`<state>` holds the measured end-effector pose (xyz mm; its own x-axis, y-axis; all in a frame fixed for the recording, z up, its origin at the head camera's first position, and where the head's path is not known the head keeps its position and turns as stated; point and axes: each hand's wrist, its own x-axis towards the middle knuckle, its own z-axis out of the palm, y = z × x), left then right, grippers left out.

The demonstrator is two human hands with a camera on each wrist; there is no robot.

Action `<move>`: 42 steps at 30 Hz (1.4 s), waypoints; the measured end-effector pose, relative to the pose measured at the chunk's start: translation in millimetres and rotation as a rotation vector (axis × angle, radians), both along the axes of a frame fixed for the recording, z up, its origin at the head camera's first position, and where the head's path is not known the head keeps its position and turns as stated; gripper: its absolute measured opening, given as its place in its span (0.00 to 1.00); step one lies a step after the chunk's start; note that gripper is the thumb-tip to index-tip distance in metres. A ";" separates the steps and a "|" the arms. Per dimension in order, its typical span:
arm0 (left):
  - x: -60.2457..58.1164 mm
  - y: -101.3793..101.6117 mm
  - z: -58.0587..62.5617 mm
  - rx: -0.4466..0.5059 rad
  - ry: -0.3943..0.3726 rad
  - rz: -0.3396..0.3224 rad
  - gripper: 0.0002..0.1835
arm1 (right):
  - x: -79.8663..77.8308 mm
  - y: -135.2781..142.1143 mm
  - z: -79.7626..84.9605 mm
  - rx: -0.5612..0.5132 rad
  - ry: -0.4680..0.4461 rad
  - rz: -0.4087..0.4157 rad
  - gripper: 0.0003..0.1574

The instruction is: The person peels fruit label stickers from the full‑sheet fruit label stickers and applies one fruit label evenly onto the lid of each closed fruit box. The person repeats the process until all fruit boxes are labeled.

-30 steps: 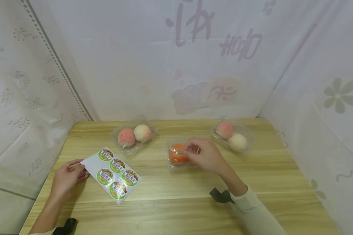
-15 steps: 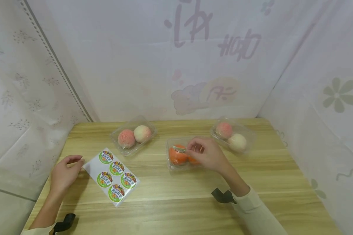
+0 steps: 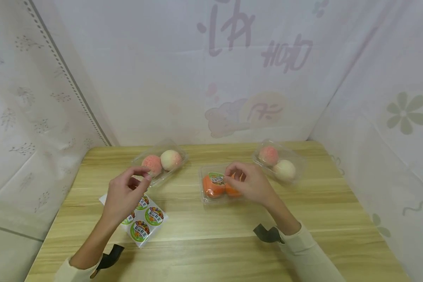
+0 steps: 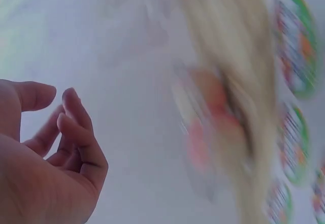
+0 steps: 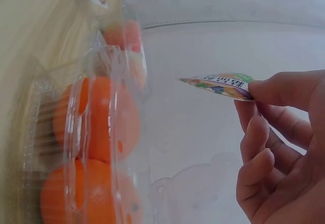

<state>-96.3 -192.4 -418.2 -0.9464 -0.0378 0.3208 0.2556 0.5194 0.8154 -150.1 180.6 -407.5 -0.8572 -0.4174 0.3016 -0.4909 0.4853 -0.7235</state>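
Observation:
My right hand [image 3: 252, 183] pinches a round fruit sticker [image 5: 221, 86] by its edge between thumb and fingers. In the head view the sticker overlaps a clear plastic box [image 3: 206, 199] holding two oranges [image 5: 96, 117]; the right wrist view shows a gap between sticker and lid. My left hand [image 3: 125, 194] holds nothing, its fingers loosely bent and the thumb apart from the fingertips. Below it lies a white sticker sheet [image 3: 151, 231] with round green-edged labels, partly hidden by the hand and forearm.
A clear box [image 3: 158, 182] with two pink and cream peaches stands at the back left. Another box [image 3: 297, 158] with two peaches stands at the back right. White printed cloth [image 3: 155, 90] hangs behind the wooden table [image 3: 211, 250].
My left hand has let go of the sticker sheet and moved right and forward over it. The sticker in my right hand has turned to show its printed face.

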 end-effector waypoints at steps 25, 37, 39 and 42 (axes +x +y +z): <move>-38.9 111.7 9.4 -0.073 0.202 -0.436 0.02 | 5.0 -16.0 17.3 0.022 0.042 0.141 0.06; -37.8 111.0 9.1 0.071 0.088 -0.414 0.04 | 7.0 -15.6 13.5 -0.056 0.023 0.087 0.06; -37.2 109.9 9.2 0.126 0.048 -0.393 0.03 | 7.2 -15.0 11.1 -0.077 0.010 0.074 0.07; -35.7 108.9 9.0 0.229 -0.023 -0.362 0.02 | 8.4 -15.2 6.9 -0.103 -0.011 0.062 0.09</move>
<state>-132.0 -83.5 -409.2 -0.9184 0.2303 0.3217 0.3689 0.2046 0.9067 -141.7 165.5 -400.6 -0.8342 -0.4368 0.3368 -0.5097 0.3771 -0.7733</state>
